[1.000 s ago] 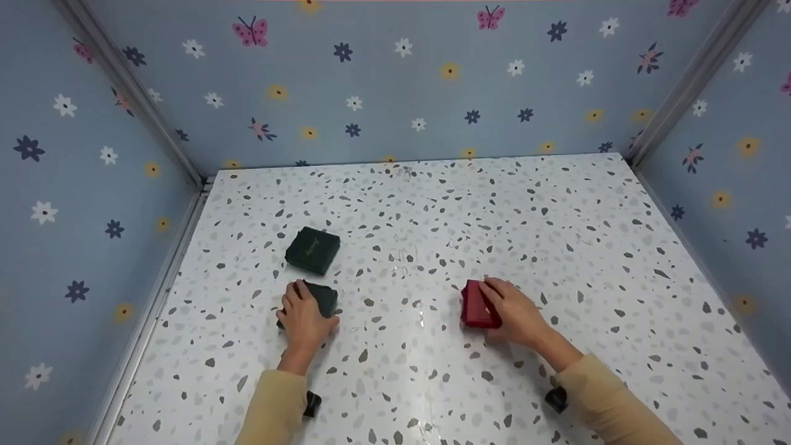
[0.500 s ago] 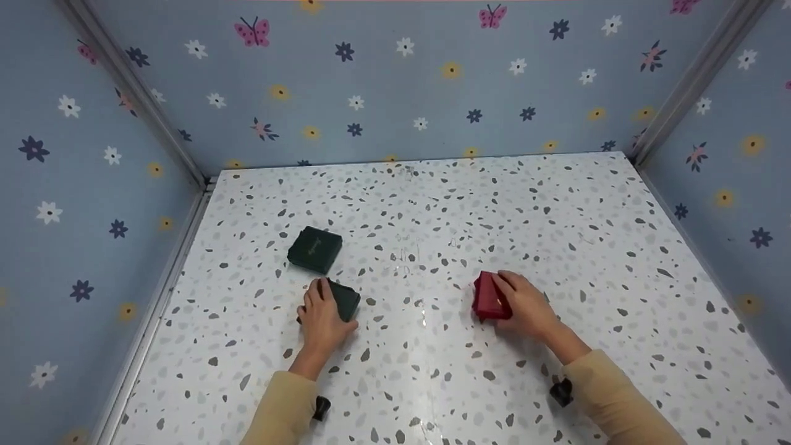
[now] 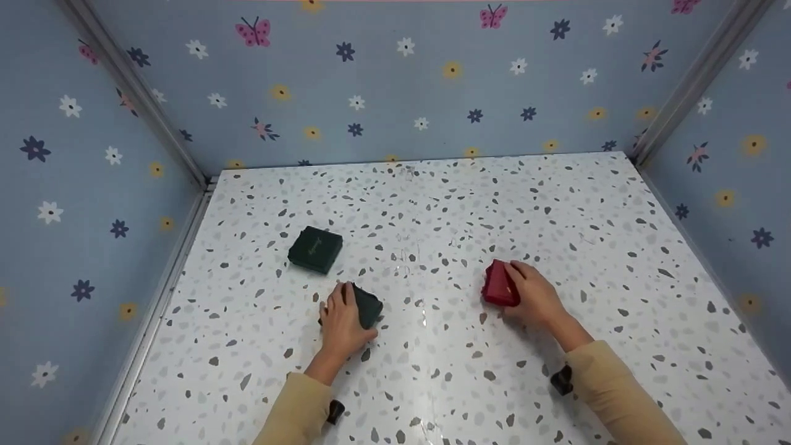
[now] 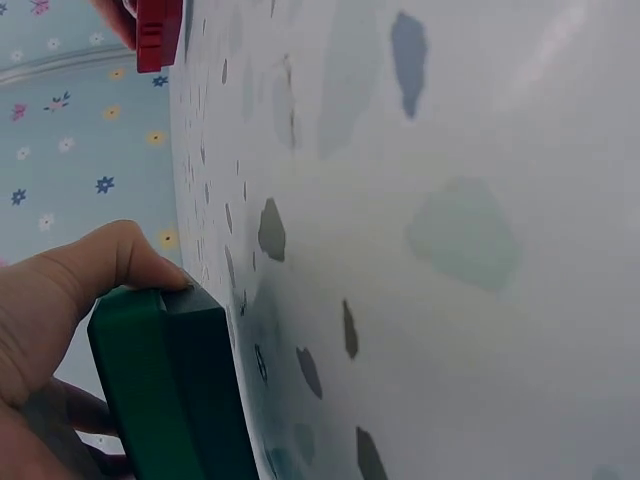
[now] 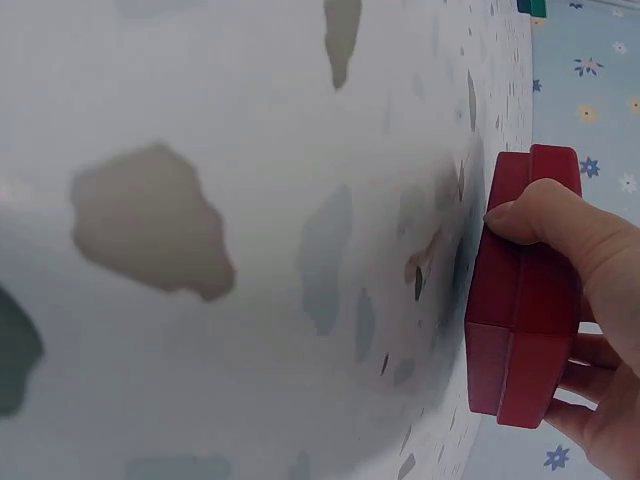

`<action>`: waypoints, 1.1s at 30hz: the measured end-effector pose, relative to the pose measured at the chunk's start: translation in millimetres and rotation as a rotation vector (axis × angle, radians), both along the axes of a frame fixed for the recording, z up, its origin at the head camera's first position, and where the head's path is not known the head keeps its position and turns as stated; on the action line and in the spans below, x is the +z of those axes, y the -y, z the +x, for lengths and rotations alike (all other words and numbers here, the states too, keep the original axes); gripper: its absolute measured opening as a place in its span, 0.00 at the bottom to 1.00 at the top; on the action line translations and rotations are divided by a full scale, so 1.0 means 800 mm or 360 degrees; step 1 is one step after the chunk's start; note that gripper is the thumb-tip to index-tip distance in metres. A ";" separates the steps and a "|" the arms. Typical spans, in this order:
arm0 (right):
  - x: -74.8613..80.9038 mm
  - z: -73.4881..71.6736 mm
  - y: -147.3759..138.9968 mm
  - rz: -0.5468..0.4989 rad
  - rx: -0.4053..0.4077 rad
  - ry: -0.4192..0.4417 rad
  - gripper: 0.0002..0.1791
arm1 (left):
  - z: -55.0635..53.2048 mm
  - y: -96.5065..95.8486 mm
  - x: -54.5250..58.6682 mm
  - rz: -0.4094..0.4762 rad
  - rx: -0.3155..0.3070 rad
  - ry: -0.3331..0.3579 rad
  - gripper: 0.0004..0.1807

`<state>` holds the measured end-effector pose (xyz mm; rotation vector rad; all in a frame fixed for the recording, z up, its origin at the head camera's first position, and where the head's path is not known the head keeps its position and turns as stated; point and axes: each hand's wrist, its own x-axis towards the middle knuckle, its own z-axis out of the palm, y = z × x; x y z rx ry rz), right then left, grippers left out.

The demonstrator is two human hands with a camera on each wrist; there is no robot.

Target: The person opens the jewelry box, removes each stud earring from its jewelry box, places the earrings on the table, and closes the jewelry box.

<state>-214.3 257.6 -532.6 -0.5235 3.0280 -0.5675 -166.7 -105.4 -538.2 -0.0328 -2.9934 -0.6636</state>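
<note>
My left hand grips a dark green jewelry box from above, its thumb at the near side and its fingers over the far left side. In the left wrist view the thumb presses on one edge of this green box, close to the tabletop. To the right, my right hand holds a red jewelry box by its right part. The right wrist view has the thumb on one side of the red box and fingers on the other. A second dark green jewelry box with gold script lies beyond the left hand.
The white speckled tabletop is bounded by a blue flowered back wall and similar side panels. Metal posts stand at both rear corners. A black band piece shows at the right wrist.
The left hand has moved right with the green box. The right hand has shifted right and a little farther away with the red box. The other green box stays put.
</note>
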 end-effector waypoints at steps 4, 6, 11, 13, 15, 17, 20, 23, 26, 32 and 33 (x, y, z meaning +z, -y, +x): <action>0.000 -0.008 -0.006 0.0001 -0.0062 0.0049 0.52 | 0.001 -0.009 0.000 0.0021 -0.0052 0.0010 0.54; 0.000 -0.012 -0.010 0.0013 -0.0079 0.0052 0.52 | 0.001 -0.014 0.001 0.0031 -0.0085 0.0001 0.54; 0.000 -0.021 -0.018 0.0033 -0.0104 0.0045 0.53 | 0.001 -0.024 0.002 0.0022 -0.0159 -0.0048 0.54; 0.000 -0.024 -0.022 0.0031 -0.0118 0.0052 0.53 | 0.001 -0.028 0.002 0.0013 -0.0189 -0.0054 0.53; 0.001 -0.027 -0.025 0.0029 -0.0133 0.0047 0.52 | 0.001 -0.032 0.002 0.0015 -0.0222 -0.0049 0.53; 0.001 -0.030 -0.028 0.0025 -0.0144 0.0032 0.51 | 0.001 -0.036 0.003 0.0026 -0.0253 -0.0031 0.52; 0.002 -0.036 -0.033 0.0008 -0.0173 0.0023 0.50 | 0.001 -0.042 0.003 0.0050 -0.0301 -0.0011 0.53; 0.003 -0.042 -0.036 -0.0001 -0.0214 0.0064 0.50 | 0.002 -0.047 0.002 0.0064 -0.0356 0.0002 0.55; 0.004 -0.048 -0.039 0.0011 -0.0250 0.0093 0.50 | 0.001 -0.052 0.002 0.0067 -0.0419 -0.0008 0.56; 0.006 -0.059 -0.045 0.0030 -0.0313 0.0096 0.51 | 0.000 -0.060 0.003 0.0054 -0.0536 -0.0023 0.54; 0.006 -0.060 -0.047 0.0027 -0.0328 0.0102 0.51 | 0.000 -0.062 0.004 0.0052 -0.0553 -0.0020 0.54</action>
